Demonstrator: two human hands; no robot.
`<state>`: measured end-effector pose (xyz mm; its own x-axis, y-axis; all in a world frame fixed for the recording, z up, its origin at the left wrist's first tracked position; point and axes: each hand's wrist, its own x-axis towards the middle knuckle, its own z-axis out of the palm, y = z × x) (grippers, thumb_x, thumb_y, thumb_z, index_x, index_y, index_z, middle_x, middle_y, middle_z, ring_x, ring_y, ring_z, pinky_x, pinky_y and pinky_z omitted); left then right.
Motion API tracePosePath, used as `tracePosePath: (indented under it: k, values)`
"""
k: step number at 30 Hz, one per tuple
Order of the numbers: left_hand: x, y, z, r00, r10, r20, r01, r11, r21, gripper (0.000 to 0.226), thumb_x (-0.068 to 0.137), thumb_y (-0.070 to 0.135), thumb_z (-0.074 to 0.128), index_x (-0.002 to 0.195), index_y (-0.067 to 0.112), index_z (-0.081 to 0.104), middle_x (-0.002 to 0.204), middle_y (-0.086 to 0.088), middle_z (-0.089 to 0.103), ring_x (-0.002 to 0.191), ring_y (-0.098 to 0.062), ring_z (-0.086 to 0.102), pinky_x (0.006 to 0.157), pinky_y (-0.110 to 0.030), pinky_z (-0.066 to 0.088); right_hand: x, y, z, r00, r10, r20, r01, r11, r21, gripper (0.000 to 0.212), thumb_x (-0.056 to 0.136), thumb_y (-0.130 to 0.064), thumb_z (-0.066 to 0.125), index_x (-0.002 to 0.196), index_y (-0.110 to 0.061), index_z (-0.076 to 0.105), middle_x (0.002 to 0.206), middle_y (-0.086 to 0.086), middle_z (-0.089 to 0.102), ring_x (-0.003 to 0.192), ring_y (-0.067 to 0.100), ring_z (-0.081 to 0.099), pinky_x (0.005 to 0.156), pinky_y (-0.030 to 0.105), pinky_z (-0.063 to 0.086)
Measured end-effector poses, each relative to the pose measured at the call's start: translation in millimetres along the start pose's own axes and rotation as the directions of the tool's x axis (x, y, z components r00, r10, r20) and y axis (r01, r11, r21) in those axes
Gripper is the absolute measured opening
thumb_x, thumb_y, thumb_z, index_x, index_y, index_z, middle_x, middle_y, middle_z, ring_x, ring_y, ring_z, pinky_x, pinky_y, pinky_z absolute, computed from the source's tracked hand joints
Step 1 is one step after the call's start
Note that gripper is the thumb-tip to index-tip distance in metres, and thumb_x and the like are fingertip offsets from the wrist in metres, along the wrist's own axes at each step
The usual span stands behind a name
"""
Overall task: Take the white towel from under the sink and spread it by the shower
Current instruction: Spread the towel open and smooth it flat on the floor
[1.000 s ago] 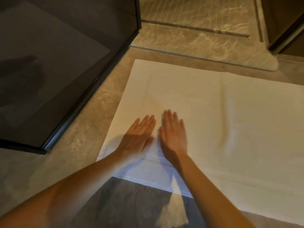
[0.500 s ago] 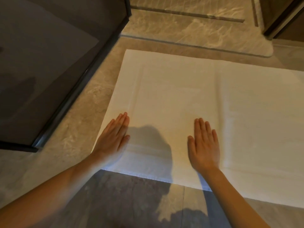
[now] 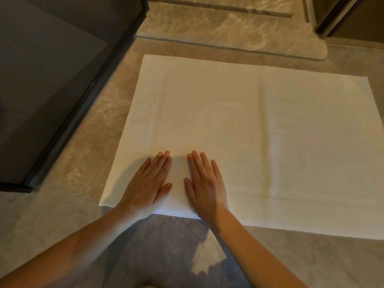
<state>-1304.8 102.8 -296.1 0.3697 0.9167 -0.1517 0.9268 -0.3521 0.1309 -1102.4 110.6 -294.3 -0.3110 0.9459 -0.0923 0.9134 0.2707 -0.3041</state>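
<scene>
The white towel [image 3: 259, 129] lies flat and spread out on the marble floor, its far edge close to the raised marble shower threshold [image 3: 224, 32]. My left hand [image 3: 148, 183] rests palm down on the towel's near left part, fingers straight and close together. My right hand [image 3: 204, 183] lies flat beside it, a small gap between the two. Neither hand holds anything. The towel's right end runs out of view.
A dark glass shower door [image 3: 52, 80] with a black frame stands open at the left, its lower edge close to the towel's left side. A dark door frame [image 3: 336, 15] shows at the top right. Bare marble floor [image 3: 68, 204] surrounds the towel.
My hands started side by side, slid apart across the towel's near edge half a second ago, and have now come back together near the left part.
</scene>
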Motion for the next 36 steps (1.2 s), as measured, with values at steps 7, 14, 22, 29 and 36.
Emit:
tracePosePath:
  k: [7, 14, 22, 29, 36]
  values:
    - [-9, -16, -1, 1.000, -0.014, -0.006, 0.014, 1.000, 0.005, 0.064, 0.102, 0.044, 0.017, 0.154, 0.007, 0.009, 0.163, -0.008, 0.003, 0.150, -0.018, 0.004, 0.119, -0.038, 0.008, -21, 72, -16, 0.984, 0.178, -0.015, -0.179, 0.980, -0.089, 0.063, 0.101, -0.044, 0.014, 0.156, -0.019, 0.000, 0.164, -0.003, -0.002, 0.150, 0.014, -0.008, 0.122, 0.035, -0.004]
    - [3, -10, -24, 1.000, 0.012, -0.007, -0.012, 1.000, 0.024, 0.066, 0.101, 0.047, 0.017, 0.153, 0.006, 0.018, 0.161, -0.008, 0.013, 0.149, -0.022, 0.013, 0.120, -0.038, 0.009, -11, 71, -41, 0.983, 0.167, -0.082, -0.160, 0.983, 0.087, 0.059, 0.102, -0.037, 0.020, 0.156, -0.017, 0.010, 0.161, -0.005, 0.001, 0.150, 0.014, -0.001, 0.122, 0.032, -0.001]
    - [138, 40, -76, 0.974, 0.089, -0.208, -0.097, 0.995, -0.027, 0.061, 0.102, 0.039, 0.020, 0.155, 0.011, 0.007, 0.163, -0.003, 0.001, 0.150, -0.016, -0.003, 0.120, -0.032, -0.006, 64, 118, -92, 0.960, 0.179, -0.216, -0.161, 0.982, 0.098, 0.056, 0.105, -0.031, 0.028, 0.155, -0.013, 0.012, 0.163, 0.002, 0.012, 0.150, 0.017, 0.004, 0.122, 0.034, 0.005]
    - [259, 77, -88, 0.974, 0.058, -0.221, -0.071, 0.996, -0.053, 0.058, 0.104, 0.034, 0.022, 0.155, 0.013, 0.003, 0.163, -0.002, 0.000, 0.150, -0.017, -0.003, 0.121, -0.035, -0.004, 135, 145, -121, 0.946, 0.188, -0.263, -0.162, 0.980, 0.117, 0.054, 0.105, -0.026, 0.026, 0.155, -0.010, 0.013, 0.163, 0.005, 0.012, 0.150, 0.019, 0.005, 0.122, 0.033, 0.003]
    - [332, 74, -62, 0.993, 0.021, -0.116, -0.026, 0.999, -0.040, 0.058, 0.103, 0.036, 0.016, 0.154, 0.014, 0.000, 0.164, -0.002, -0.003, 0.149, -0.015, -0.006, 0.121, -0.036, -0.006, 190, 170, -125, 0.950, 0.193, -0.245, -0.166, 0.978, 0.124, 0.052, 0.105, -0.021, 0.026, 0.155, -0.008, 0.013, 0.163, 0.006, 0.012, 0.150, 0.020, 0.004, 0.122, 0.034, 0.005]
